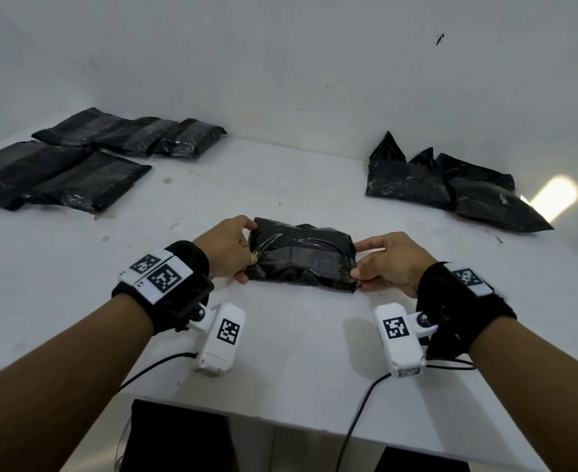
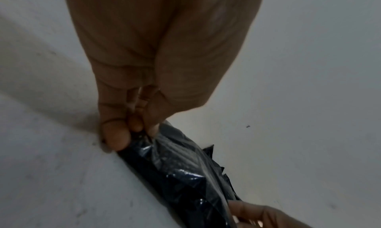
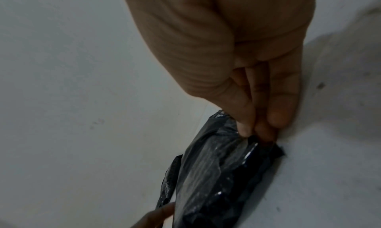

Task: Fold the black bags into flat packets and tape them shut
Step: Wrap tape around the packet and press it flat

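A folded black bag packet (image 1: pixel 302 255) with shiny clear tape across its top lies on the white table (image 1: pixel 280 335), in the middle. My left hand (image 1: pixel 228 248) pinches its left end, fingers curled on the plastic (image 2: pixel 173 164). My right hand (image 1: pixel 388 264) pinches the right end, fingertips (image 3: pixel 245 130) pressed into the folded edge of the packet (image 3: pixel 214 174). In the left wrist view my left hand (image 2: pixel 128 133) holds the packet's end against the tabletop.
Several flat taped black packets (image 1: pixel 76 161) lie at the back left. A heap of loose black bags (image 1: pixel 451 185) sits at the back right, near a bright light patch. A white wall (image 1: pixel 280 63) closes off the table's far side. Cables (image 1: pixel 355 420) hang over the front edge.
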Demonstrator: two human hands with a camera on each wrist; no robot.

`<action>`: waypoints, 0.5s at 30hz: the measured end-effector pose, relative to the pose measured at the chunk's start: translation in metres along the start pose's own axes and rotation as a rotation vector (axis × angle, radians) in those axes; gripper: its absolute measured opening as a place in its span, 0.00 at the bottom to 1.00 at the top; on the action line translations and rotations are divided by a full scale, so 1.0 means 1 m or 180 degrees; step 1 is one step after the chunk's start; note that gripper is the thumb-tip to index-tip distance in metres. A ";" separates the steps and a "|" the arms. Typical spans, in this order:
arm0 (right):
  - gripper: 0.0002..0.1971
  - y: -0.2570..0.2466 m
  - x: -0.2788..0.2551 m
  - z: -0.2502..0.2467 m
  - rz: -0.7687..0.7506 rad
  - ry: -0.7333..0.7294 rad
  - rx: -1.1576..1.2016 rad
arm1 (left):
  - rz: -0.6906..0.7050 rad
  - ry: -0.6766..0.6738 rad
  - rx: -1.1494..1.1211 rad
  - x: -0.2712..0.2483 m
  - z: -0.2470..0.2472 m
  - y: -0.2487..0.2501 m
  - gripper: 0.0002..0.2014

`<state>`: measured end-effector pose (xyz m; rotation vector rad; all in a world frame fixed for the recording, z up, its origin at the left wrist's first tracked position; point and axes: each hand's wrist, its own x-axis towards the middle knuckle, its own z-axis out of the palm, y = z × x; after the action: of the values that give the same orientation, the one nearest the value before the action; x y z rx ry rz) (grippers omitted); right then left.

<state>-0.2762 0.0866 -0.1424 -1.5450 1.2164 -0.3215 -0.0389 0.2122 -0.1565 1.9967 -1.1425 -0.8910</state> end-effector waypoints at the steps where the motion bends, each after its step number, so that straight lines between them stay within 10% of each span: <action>1: 0.22 -0.001 -0.001 0.001 -0.0023 0.0015 -0.0081 | 0.0007 0.0035 0.0296 -0.003 0.000 0.005 0.25; 6: 0.21 -0.002 -0.007 -0.003 -0.0024 0.0041 -0.0191 | 0.0995 0.0705 0.1682 -0.024 0.021 0.047 0.25; 10: 0.20 0.003 -0.012 -0.015 0.0099 0.0222 0.0010 | 0.2051 0.0147 0.2768 -0.029 0.063 0.079 0.20; 15: 0.17 0.009 -0.027 -0.039 0.0159 0.0362 -0.0047 | 0.2211 -0.0008 0.3750 -0.014 0.093 0.090 0.18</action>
<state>-0.3210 0.0872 -0.1256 -1.5234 1.3466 -0.3725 -0.1598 0.1693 -0.1319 2.0500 -2.4986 0.2562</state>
